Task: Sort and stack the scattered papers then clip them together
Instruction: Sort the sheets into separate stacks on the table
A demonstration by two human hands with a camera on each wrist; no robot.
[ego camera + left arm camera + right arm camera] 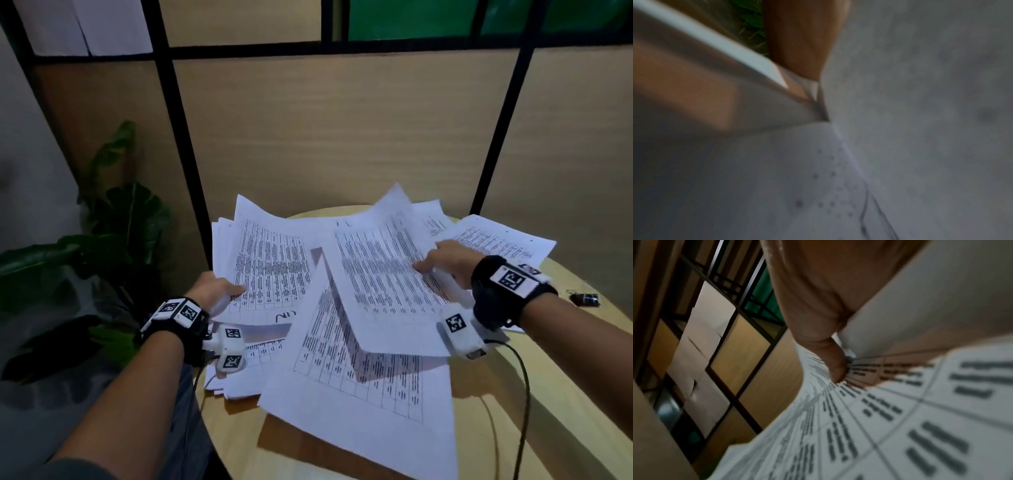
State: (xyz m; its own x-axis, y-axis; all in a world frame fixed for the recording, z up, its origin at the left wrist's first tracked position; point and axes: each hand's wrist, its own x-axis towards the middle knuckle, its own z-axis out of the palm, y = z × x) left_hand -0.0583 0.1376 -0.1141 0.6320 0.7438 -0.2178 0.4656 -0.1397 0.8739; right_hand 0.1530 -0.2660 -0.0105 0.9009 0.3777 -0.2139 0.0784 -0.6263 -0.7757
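Observation:
White printed papers lie scattered over a round wooden table (pixel 565 394). My left hand (pixel 219 291) grips the near left edge of a thick paper stack (pixel 270 260), thumb on top. The left wrist view is blurred; it shows the thumb (pixel 801 40) against the paper (pixel 920 113). My right hand (pixel 445 262) pinches a printed sheet (pixel 376 291) by its right edge and holds it raised above the pile. In the right wrist view the thumb (pixel 830 356) presses on that sheet (pixel 900 426). Another table-printed sheet (pixel 370 387) lies flat below. More papers (pixel 496 240) sit under my right wrist.
A small black binder clip (pixel 585 298) lies on the table at the right edge. A black cable (pixel 524 394) runs from my right wrist across the tabletop. A leafy plant (pixel 113 222) stands to the left. A wood-panelled partition (pixel 342 137) with black frames rises right behind the table.

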